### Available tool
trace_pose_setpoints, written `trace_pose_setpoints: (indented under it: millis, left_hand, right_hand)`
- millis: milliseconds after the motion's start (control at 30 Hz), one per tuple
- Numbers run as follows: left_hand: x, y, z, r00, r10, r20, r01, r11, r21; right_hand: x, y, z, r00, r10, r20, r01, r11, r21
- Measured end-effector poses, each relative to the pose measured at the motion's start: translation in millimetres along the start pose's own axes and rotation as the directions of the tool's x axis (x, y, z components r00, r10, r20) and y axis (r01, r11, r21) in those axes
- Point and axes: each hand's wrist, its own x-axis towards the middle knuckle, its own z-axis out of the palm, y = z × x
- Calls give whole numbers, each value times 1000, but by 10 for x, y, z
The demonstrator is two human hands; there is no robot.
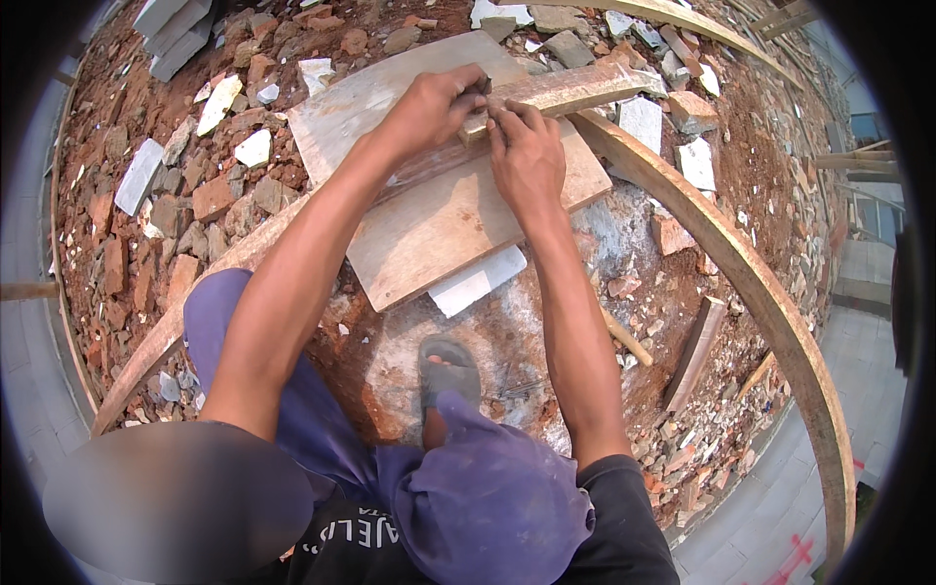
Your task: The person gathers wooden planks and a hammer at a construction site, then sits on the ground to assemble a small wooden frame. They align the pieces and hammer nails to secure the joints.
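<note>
My left hand (437, 109) is closed, its fingertips bent together at the near end of a wooden beam (575, 90). Close beside it, my right hand (529, 161) is also closed, thumb and fingers pinched at that same beam end. The fingertips of both hands almost meet; whatever small thing they pinch is hidden or too small to make out. Under the hands, a long timber (283, 226) runs up from the lower left across a flat brown board (439, 229). A greyish panel (366, 97) lies beyond it.
Broken bricks (213, 198) and white tile pieces (138, 175) cover the red soil. A long timber (741, 258), bent by the lens, sweeps down the right side. A short wood block (695, 353) lies near it. My sandalled foot (448, 369) stands below the board, beside a white slab (478, 281).
</note>
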Motion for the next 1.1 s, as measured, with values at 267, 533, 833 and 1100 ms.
trace_pose_setpoints:
  millis: [267,533,833,1100]
  left_hand:
    - [-72,14,29,991,-131,0,131,990,-57]
    - [-65,57,42,999,-30,-39,27,996,-91]
    - [-123,99,17,997,57,-58,-58,998,-10]
    - [-118,83,41,991,-124,-56,120,991,-65]
  right_hand:
    - [-1257,49,-401,974,212,-86,-206,976,77]
    - [-2616,966,-1238,674,692,259,-473,674,-568]
    - [-2685,1066,-1361,665,629,402,-370,745,-555]
    - [-2126,16,-1606,562,660,499,-826,474,305]
